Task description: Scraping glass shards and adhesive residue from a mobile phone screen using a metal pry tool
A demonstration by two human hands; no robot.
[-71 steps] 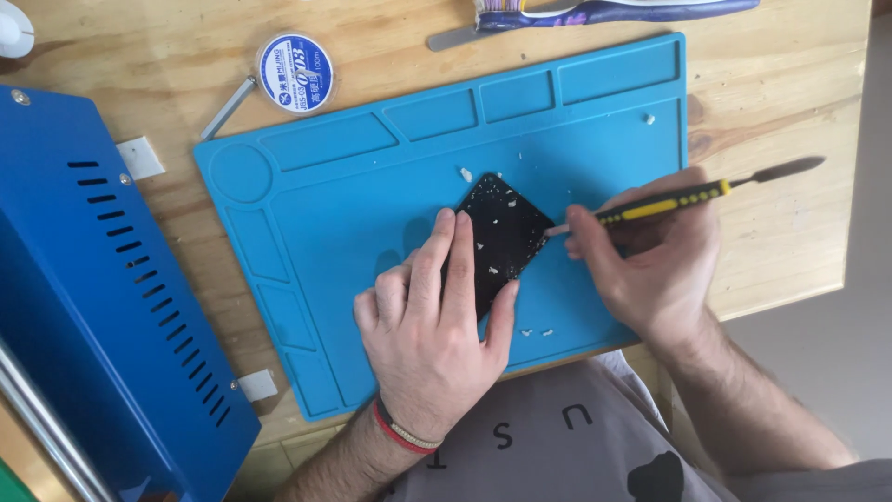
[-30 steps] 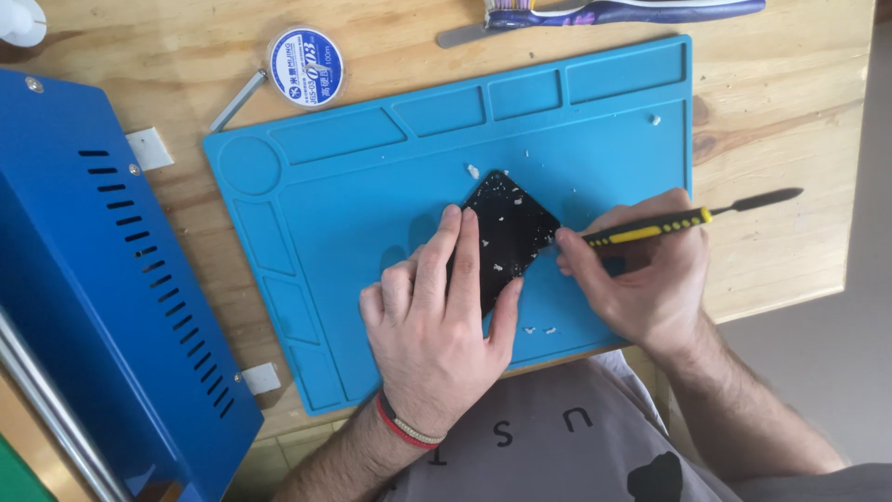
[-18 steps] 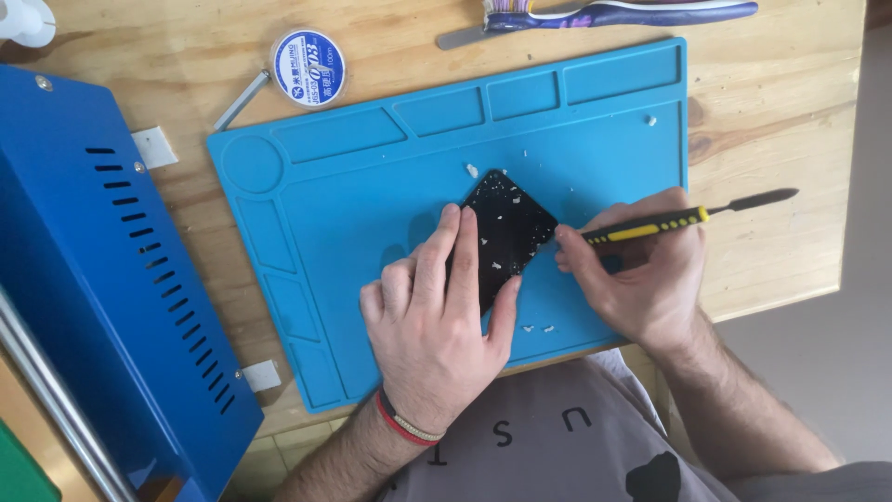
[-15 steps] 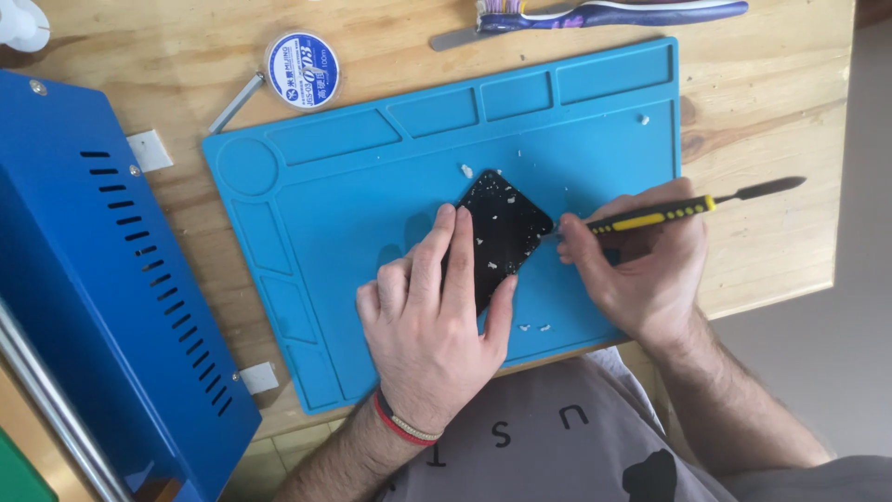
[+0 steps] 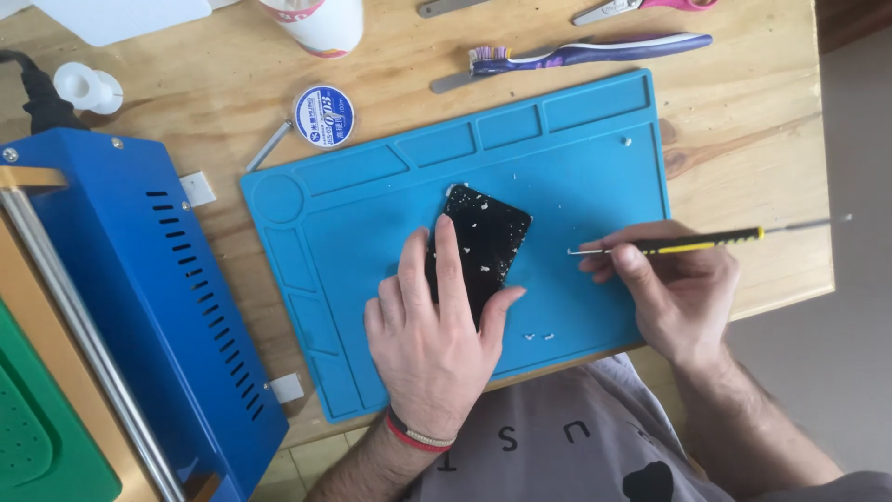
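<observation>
A black phone panel (image 5: 487, 240) flecked with white bits lies tilted on a blue work mat (image 5: 576, 158). My left hand (image 5: 435, 335) presses down on its near end, fingers spread over it and thumb at its right edge. My right hand (image 5: 671, 288) holds a thin yellow-and-black metal pry tool (image 5: 688, 244) level above the mat. Its flat tip points left and hangs clear of the panel's right edge. White crumbs lie on the mat near the panel.
A blue metal machine (image 5: 139, 297) fills the left side. On the wooden table (image 5: 743, 139) behind the mat lie a toothbrush (image 5: 595, 51), a round wire spool (image 5: 323, 115), a white cup (image 5: 316, 19), scissors (image 5: 641, 7) and a small metal rod (image 5: 268, 146).
The tool tip has drawn back rightwards off the panel's edge, and my right hand moved right with it. My left hand stays pressed on the panel. The view has tilted further up the table.
</observation>
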